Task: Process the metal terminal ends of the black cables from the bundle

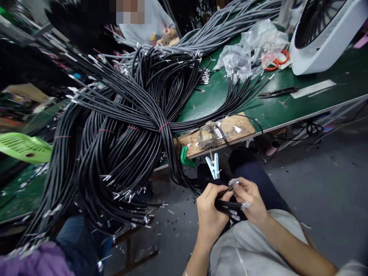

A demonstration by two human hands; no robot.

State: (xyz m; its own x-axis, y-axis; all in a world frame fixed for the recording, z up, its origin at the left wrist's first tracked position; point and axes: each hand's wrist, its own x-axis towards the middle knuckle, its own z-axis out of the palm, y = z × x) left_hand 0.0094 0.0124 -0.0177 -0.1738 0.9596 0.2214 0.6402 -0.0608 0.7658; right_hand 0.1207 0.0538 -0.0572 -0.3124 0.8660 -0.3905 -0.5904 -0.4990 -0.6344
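The fingers of our left hand [211,205] are clamped around a bundle of black cables [228,204] above our lap, and those of our right hand [250,198] are pinched together on a pale cable end [235,183] at the bundle's tip. From our left hand the bundle runs up over the counter [313,81], crossed by a red tie [163,127]. Just beyond our hands we see a light blue clothespin [213,167] at the front of a wooden board [243,130], with a green clamp [187,157] on its edge. More black cables lie heaped to the left. Farther right are dark snips [278,92], orange-handled scissors [283,57] and a white fan [316,63]; across the counter, grey cables [227,25] lie near a co-worker's hands [169,34].
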